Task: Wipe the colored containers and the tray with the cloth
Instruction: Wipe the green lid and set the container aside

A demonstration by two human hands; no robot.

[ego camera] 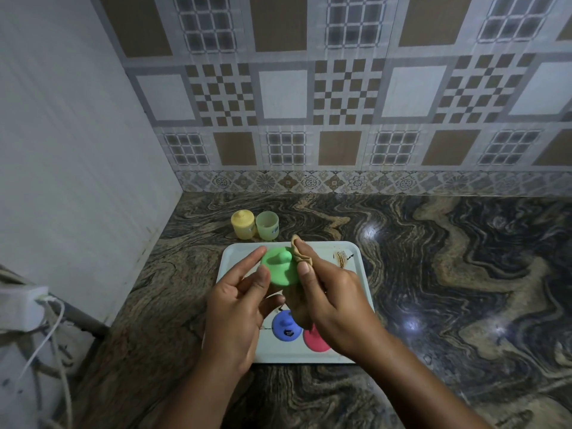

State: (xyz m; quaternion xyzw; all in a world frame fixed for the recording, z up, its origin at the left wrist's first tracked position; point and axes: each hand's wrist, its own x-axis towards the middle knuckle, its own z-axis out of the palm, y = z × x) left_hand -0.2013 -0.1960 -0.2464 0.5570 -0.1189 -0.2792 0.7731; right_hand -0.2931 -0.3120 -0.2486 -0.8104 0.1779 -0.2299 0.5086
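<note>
Dark marbled stone bench (433,274) below a patterned tile wall, carrying a white rectangular plastic tray (235,255). Step in hand, by judgement: wiping the round green plastic lid (280,270), held above the tray's far half. Grip: left hand (235,311) fingers (252,258) clasping the lid's rim; right hand (334,301) fingers (305,269) pinching the tan folded cloth (299,254) against the lid's knob. Next: turn lid, wipe rim, refit on the open pale-green cup (267,226) beside the yellow lidded jar (243,224), both behind the tray. Still on the tray: blue-lidded container (286,325), pink-lidded container (314,339), brown stain (340,258). Marks on blue lid and cup: unreadable.
</note>
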